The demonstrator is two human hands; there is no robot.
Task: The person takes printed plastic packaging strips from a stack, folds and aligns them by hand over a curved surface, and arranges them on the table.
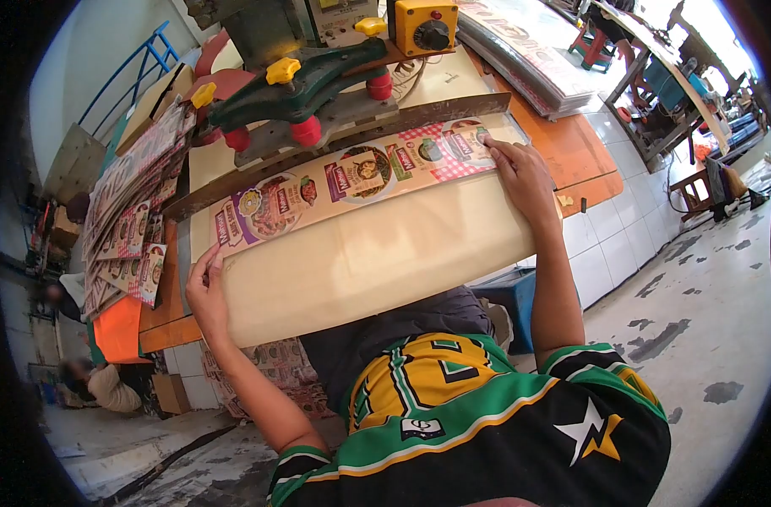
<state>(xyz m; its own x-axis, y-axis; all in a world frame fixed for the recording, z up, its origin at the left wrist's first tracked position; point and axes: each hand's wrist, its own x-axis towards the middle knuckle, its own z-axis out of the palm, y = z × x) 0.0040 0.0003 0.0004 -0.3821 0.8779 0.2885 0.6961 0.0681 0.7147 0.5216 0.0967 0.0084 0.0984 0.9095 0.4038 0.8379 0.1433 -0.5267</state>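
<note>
Your left hand (208,283) and right hand (520,169) pinch opposite ends of one printed strip (322,187); beyond them sit three yellow knobs (282,71), three red feet (306,131).

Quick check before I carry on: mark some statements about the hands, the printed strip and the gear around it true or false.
1. The right hand is at the right end of the printed strip. True.
2. The left hand is up on the green metal frame. False: the left hand is at the strip's left end.
3. The knobs on the green metal frame are yellow. True.
4. The control box is blue. False: the control box is yellow.
</note>
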